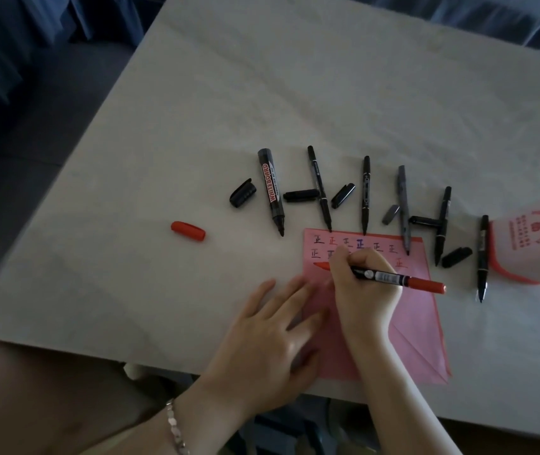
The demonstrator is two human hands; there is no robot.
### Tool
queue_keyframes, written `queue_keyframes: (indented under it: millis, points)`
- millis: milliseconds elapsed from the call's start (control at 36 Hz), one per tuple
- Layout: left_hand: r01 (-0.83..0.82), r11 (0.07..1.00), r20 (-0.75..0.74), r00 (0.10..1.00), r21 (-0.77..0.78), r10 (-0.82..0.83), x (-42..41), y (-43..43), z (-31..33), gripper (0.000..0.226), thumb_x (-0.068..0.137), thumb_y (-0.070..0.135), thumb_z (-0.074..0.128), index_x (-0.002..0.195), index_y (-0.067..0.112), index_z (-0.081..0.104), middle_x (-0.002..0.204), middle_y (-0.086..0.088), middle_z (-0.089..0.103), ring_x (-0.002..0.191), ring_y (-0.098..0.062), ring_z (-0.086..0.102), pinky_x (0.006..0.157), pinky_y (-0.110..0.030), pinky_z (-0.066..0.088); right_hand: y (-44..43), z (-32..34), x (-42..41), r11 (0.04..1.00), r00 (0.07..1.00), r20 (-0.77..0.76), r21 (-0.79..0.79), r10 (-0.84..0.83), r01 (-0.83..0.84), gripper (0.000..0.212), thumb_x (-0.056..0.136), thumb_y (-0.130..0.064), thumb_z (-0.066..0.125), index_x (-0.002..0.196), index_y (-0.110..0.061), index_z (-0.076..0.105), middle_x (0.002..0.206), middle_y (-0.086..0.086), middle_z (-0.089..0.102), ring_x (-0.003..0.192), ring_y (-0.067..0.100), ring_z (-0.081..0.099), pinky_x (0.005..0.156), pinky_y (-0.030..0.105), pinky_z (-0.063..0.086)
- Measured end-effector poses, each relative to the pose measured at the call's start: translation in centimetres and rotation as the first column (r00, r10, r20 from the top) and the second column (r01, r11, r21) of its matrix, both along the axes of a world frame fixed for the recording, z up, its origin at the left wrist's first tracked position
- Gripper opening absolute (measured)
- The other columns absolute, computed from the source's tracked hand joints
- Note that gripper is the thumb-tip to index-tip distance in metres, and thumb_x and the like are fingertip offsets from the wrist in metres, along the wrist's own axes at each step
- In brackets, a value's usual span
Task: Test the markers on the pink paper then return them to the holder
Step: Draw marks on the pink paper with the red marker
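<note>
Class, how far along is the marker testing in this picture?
Done: rows of test marks on the pink paper. In hand: the right hand writes with the red marker while the left hand presses the paper flat. Left: six markers lie uncapped on the table, their caps and the red cap loose, all outside the holder.

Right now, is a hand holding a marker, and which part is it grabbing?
Yes. The right hand grips the red marker on its barrel near the writing tip. The left hand holds nothing; it rests flat on the pink paper.
</note>
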State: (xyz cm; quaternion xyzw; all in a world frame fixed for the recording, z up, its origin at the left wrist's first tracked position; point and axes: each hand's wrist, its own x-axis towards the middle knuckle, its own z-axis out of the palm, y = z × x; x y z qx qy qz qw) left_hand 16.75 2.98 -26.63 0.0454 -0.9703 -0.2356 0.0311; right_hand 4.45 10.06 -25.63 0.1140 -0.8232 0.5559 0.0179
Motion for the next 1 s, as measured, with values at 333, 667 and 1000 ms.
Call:
queue_keyframes:
  millis: [333, 667, 1000]
  points:
    - [-0.004, 1.0, 0.007, 1.0, 0.014, 0.004, 0.01, -0.01, -0.03, 0.044, 0.078, 0.045, 0.051, 0.116, 0.025, 0.061, 0.136, -0.005, 0.051, 0.133, -0.018, 0.038, 0.11, -0.039, 0.021, -0.02, -0.37, 0.06, 1.0, 1.0, 0.012, -0.004, -0.004, 0.004, 0.033, 0.078, -0.004, 0.063, 0.049, -0.003, 0.047, 0.039, -0.001, 0.052, 0.043, 0.014, 0.047, 0.044, 0.014, 0.035]
    - [-0.008, 1.0, -0.007, 1.0, 0.014, 0.008, 0.0, 0.01, -0.22, 0.044, 0.078, 0.044, 0.052, 0.116, 0.024, 0.061, 0.137, -0.005, 0.05, 0.134, -0.018, 0.035, 0.108, -0.041, 0.023, 0.03, -0.07, 0.03, 1.0, 1.0, 0.008, 0.007, -0.017, 0.017, 0.032, 0.079, -0.005, 0.062, 0.051, 0.003, 0.048, 0.049, 0.026, 0.054, 0.049, 0.03, 0.049, 0.046, 0.025, 0.039]
    - [-0.009, 1.0, -0.012, 1.0, 0.009, 0.009, -0.03, 0.0, -0.24, 0.044, 0.078, 0.044, 0.051, 0.116, 0.024, 0.061, 0.136, -0.006, 0.05, 0.133, -0.019, 0.037, 0.107, -0.042, 0.024, 0.1, -0.01, 0.08, 0.999, 0.999, 0.031, -0.027, -0.031, 0.032, 0.032, 0.077, -0.002, 0.061, 0.049, 0.001, 0.047, 0.046, 0.024, 0.053, 0.044, 0.035, 0.049, 0.044, 0.025, 0.041]
